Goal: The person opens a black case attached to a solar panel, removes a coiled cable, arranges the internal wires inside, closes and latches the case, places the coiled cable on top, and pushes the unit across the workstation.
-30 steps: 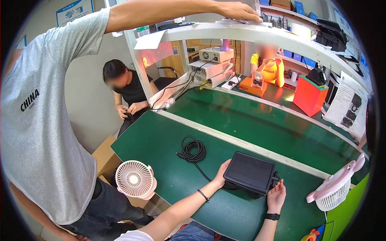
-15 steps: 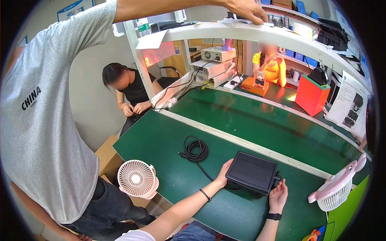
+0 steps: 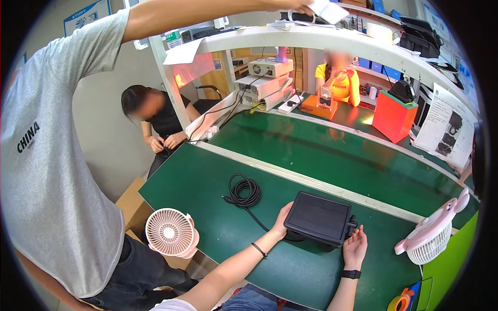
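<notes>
The black box stays right of lower centre, work on it unaltered: the left hand touches its left edge, grip too hidden to tell; the right hand lies loosely spread beside its right. Green tabletop opens leftward below a pale rail; at the top, a standing person's hand has lifted a white object.

The standing co-worker now holds up a white item.

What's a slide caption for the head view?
Left hand and right hand flanking a black device, coiled cable on green tabletop.
</notes>
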Demonstrator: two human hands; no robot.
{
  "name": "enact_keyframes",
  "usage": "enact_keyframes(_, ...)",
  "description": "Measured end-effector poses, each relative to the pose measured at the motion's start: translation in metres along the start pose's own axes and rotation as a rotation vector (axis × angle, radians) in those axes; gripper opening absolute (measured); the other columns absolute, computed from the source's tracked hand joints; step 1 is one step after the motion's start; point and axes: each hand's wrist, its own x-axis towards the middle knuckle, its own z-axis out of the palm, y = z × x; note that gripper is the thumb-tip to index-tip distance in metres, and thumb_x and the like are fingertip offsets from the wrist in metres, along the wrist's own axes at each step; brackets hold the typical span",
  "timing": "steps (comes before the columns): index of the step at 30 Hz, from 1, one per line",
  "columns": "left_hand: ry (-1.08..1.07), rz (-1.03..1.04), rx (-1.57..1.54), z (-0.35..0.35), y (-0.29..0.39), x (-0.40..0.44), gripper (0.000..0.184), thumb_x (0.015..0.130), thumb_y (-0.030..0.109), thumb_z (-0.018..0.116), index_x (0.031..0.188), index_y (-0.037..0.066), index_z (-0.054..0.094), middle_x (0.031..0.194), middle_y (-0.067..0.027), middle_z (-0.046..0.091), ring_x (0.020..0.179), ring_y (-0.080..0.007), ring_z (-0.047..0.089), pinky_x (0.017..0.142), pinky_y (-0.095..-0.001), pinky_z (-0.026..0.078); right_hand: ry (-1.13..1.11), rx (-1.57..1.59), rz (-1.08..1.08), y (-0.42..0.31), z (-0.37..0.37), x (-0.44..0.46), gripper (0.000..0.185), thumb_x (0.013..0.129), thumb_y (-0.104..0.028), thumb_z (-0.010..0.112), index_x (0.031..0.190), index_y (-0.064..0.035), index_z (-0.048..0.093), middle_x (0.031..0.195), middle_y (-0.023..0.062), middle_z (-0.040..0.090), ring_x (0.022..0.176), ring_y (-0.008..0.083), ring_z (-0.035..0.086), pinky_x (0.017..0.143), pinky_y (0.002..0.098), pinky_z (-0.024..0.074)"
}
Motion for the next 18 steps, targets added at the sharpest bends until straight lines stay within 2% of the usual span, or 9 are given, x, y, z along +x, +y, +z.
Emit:
enact_keyframes(7,0.001,-0.011,-0.015,0.002,0.002,-0.001,0.031,0.096,0.018,0.051,0.123,0.002,0.056,0.109,-0.0035,0.064,0.098,-0.0095,0.059,0.086,-0.0233,0.046,0.019,0.038,0.008,-0.001,0.007,-0.003,0.018,0.096,-0.018,0.048,0.112,-0.0151,0.056,0.084,-0.0041,0.059,0.073,0.0077,0.056,0.067,0.0227,0.0487)
enact_keyframes(18,-0.035,-0.019,-0.024,-0.004,-0.007,0.004,0.032,0.098,0.016,0.048,0.125,0.0,0.053,0.113,-0.005,0.062,0.101,-0.0105,0.058,0.088,-0.0239,0.046,-0.007,0.001,-0.008,-0.001,-0.011,0.005,0.028,0.095,-0.023,0.05,0.121,-0.0169,0.055,0.093,-0.0059,0.058,0.081,0.0073,0.054,0.073,0.024,0.045)
